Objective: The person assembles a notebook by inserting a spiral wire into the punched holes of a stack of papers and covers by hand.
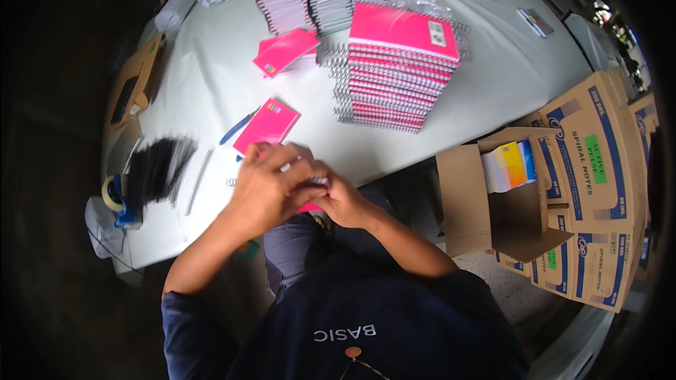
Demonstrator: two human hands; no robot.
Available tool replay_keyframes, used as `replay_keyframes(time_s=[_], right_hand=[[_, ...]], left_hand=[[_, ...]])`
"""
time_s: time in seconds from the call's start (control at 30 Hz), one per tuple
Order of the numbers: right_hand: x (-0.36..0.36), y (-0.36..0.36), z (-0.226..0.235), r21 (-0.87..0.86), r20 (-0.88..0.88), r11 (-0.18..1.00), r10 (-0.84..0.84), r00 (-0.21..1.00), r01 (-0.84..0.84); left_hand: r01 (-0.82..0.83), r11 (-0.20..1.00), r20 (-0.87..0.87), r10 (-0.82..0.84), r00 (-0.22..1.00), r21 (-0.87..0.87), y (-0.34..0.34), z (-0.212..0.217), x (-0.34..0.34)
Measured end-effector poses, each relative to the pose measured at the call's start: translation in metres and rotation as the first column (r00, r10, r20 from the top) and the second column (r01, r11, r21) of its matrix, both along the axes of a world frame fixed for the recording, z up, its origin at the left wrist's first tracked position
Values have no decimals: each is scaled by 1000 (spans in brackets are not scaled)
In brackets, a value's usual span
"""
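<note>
Both hands are meeting at the near table edge (211, 70), working on one pink notebook (267, 125). The left hand (271, 186) is lying over its near end, fingers curled down on the cover. The right hand (338, 200) is pinching the same end from the person's right side, a pink corner (308, 207) showing beneath it. The notebook's long axis is running away from the grip, up and slightly right, toward the tall pink stack (394, 70). A loose wire spiral (199, 181) is lying just left, nearer the left hand; a blue pen (236, 129) beside it.
</note>
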State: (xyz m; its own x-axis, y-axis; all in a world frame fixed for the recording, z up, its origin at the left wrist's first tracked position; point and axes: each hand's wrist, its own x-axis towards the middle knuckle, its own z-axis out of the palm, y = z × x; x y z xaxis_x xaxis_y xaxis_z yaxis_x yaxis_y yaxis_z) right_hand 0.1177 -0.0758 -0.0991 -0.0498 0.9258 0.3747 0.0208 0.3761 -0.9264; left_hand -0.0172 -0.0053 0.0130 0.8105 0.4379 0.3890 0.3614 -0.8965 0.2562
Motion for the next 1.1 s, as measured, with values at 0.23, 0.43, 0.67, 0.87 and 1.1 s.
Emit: replay_keyframes(time_s=[0.23, 0.43, 0.67, 0.87, 1.1], right_hand=[[124, 3, 156, 681, 108, 495, -796, 595, 540], [200, 19, 108, 296, 141, 848, -495, 858, 440], [141, 56, 84, 366, -49, 449, -865, 499, 815], [127, 65, 80, 394, -202, 242, -919, 340, 887], [130, 69, 69, 418, -247, 100, -944, 219, 903]], left_hand=[[9, 935, 483, -190, 855, 353, 50, 75, 76], [-2, 972, 582, -138, 801, 234, 68, -8, 138], [6, 815, 774, 548, 318, -579, 68, -14, 177], [-54, 842, 796, 527, 298, -537, 77, -23, 186], [24, 889, 852, 430, 299, -457, 85, -32, 187]])
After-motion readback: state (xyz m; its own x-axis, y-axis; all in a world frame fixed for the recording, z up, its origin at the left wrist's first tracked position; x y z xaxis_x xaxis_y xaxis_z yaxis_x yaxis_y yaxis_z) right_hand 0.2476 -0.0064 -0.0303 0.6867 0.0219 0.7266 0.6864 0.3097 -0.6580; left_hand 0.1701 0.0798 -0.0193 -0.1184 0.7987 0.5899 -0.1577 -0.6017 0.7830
